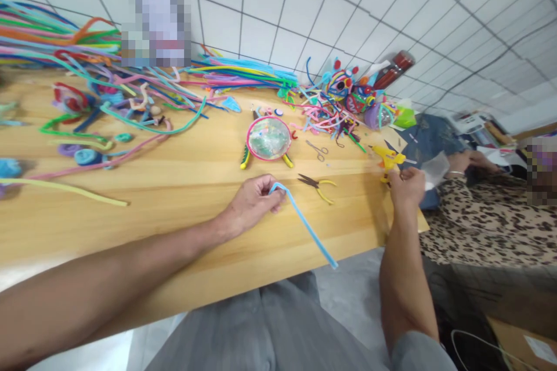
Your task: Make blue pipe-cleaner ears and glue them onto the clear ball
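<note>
My left hand (251,204) pinches a light blue pipe cleaner (310,225) near its bent upper end. The rest slants down to the right, past the table edge. At the right side of the table, my right hand (408,186) is closed around the handle of a yellow glue gun (387,156), whose nozzle points left. Just beyond my left hand sits a see-through plastic dome (268,138) with a pink rim. Tool handles in green and yellow (246,157) stick out from under it. Between my hands lie long-nose pliers (317,183) with yellow grips and small scissors (319,151).
Colourful pipe cleaners (47,35) heap along the tiled wall. Finished-looking decorated balls (342,84) and a dark red bottle (395,68) stand at the back right. Coiled pieces (87,156) lie left. Another person in a leopard-print sleeve (461,214) sits close on the right.
</note>
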Demonstrator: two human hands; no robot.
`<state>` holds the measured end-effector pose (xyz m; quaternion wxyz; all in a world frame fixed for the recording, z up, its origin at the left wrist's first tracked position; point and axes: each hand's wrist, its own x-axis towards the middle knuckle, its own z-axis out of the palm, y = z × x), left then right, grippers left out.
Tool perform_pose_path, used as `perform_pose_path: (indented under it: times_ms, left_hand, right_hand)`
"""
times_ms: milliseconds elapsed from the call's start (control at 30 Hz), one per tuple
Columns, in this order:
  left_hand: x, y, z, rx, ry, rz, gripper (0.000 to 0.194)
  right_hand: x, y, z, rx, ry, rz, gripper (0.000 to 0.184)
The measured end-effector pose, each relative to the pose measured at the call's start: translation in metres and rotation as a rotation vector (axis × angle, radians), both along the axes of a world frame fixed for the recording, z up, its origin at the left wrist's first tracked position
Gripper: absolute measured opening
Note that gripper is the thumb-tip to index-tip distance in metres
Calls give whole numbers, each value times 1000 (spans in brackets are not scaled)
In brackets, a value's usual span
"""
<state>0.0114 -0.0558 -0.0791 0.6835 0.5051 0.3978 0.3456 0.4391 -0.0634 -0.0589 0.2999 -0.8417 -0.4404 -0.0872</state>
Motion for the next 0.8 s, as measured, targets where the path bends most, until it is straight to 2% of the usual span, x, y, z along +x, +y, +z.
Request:
perform_pose_path:
  times_ms: [33,67,100,133,200,267,333,467,800]
  left_hand:
    - [0,-1,0,11,0,-3,19]
    - [0,-2,0,21,-2,-10,20]
    - [0,-3,0,30,-5,-16,20]
    - [0,-3,0,34,-9,-21,21]
    - [0,-4,0,35,-17,-19,21]
    - [1,-6,2,33,-34,-21,20]
    - [1,-7,3,39,-60,-25,20]
    - [1,-9,4,55,-103,-36,21]
    - [-3,-11,10,226,-28,-31,17]
  right_hand:
    - [-15,-7,2,48,15,-3,55]
    - [-33,-14,4,117,87,75,52]
    - [-56,-21,6,112,126,161,46]
    - [-81,-27,8,78,166,275,39]
    - [-133,-37,14,-21,251,595,26]
    - [-179,-40,20,-114,325,802,17]
    - [-209,-37,24,-188,412,931,17]
    - [-225,-27,22,-218,563,1005,17]
    - [-229,-21,10,-233,824,954,37]
